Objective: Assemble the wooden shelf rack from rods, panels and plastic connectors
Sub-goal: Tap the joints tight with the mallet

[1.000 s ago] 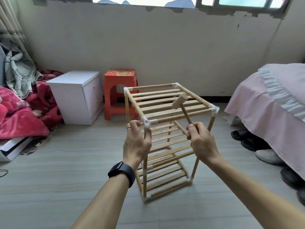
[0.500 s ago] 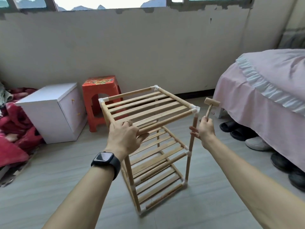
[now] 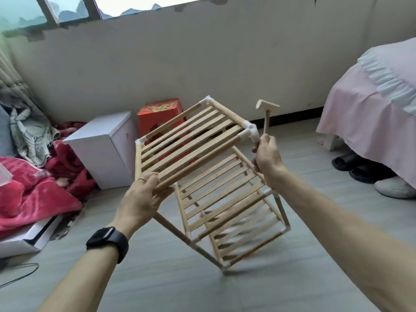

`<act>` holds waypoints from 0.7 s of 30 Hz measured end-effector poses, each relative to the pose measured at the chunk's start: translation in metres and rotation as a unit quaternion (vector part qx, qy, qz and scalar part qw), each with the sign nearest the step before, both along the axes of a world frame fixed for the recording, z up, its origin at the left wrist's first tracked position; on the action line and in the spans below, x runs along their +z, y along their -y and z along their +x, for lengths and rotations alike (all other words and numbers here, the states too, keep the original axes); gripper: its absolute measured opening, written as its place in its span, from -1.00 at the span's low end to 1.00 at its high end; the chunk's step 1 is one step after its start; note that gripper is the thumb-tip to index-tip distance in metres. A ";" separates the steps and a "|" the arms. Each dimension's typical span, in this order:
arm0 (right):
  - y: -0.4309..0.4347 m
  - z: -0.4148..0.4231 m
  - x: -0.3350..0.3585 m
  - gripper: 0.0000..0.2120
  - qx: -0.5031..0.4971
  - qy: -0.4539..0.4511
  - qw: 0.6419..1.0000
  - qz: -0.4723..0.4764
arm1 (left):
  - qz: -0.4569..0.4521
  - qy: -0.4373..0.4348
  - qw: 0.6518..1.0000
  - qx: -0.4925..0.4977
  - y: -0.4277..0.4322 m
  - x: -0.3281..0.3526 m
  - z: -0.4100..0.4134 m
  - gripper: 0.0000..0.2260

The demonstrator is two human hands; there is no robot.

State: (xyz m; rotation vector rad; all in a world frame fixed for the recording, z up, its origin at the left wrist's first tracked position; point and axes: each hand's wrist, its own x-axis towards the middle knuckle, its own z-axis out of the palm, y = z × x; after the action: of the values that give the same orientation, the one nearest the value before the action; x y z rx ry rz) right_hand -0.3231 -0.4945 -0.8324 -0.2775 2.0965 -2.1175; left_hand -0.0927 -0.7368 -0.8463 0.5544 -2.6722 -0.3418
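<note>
A person's left hand (image 3: pixel 144 197) gripped the near-left corner of a wooden rack (image 3: pixel 191 140). Its fingers were curled over the front rod (image 3: pixel 198 158) of the top shelf and its thumb was tucked beneath. A ring (image 3: pixel 141 179) showed on one finger and a black watch (image 3: pixel 107 243) on the wrist.

The right hand (image 3: pixel 267 158) was closed round the handle of a small wooden mallet (image 3: pixel 267 109), held upright with its head above the rack's near-right corner. That hand sat against the post just below the white plastic connector (image 3: pixel 250 132) at that corner. Whether it also held the post could not be told.

The rack, three slatted shelves joined by rods and white connectors, was tilted, its top leaning to the left of its base. Its lower shelves were blurred, and one bottom corner pointed down at the grey floor (image 3: pixel 157 284). Whether that corner touched could not be told.

Behind the rack to its left stood a white cabinet (image 3: pixel 101 149). A red stool (image 3: pixel 162 113) stood directly behind the rack, against the pale wall (image 3: pixel 202 64). Farther left of the rack lay a heap of red blanket (image 3: pixel 33 194). To the rack's right stood a bed (image 3: pixel 371 104) under a pink cover, with dark and white shoes (image 3: pixel 360 170) tucked below its edge.
</note>
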 end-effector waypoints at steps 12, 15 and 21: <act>0.057 0.069 0.013 -0.65 0.041 -0.225 0.963 0.146 | 0.263 0.054 0.958 0.100 -0.045 0.022 -0.022 0.09; 0.058 0.072 0.017 -0.64 0.064 -0.248 0.952 0.166 | 0.237 0.052 0.960 0.139 -0.040 0.020 -0.023 0.13; 0.060 0.082 0.018 -0.67 0.046 -0.345 0.912 0.216 | 0.151 0.067 0.974 0.154 -0.025 0.011 -0.014 -0.54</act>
State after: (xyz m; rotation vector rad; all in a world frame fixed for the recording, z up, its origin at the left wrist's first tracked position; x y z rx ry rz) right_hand -0.2408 -0.5545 -0.8147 -1.1720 2.7647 -1.5591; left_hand -0.1068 -0.7122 -0.8351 1.1054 -2.6170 -0.6430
